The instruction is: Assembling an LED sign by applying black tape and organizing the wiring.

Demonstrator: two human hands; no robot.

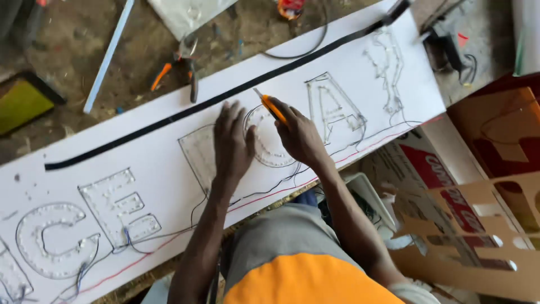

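White sign board (169, 141): matt, smooth, paper-like face. Clear letter outlines (334, 110) on it: glossy, studded with small beads (plastic, by look). Utility knife (271, 107), frame centre: orange plastic body. Cardboard box (467, 225), lower right: brown, matt, printed panel slightly shiny. Floor (67, 34), upper left: rough, dusty. Pliers (183, 65): dull metal, orange grips.

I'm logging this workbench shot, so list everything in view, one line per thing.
white board: one, white, across the middle
letter shapes: several, clear studded outlines, on the board
black strip: one, black, along the board's far edge
wires: several, dark and red, near edge
pliers: one, orange-handled, above the board
cardboard boxes: some, brown and red, right
utility knife: one, orange, in right hand
left hand: flat on the board
right hand: gripping the knife
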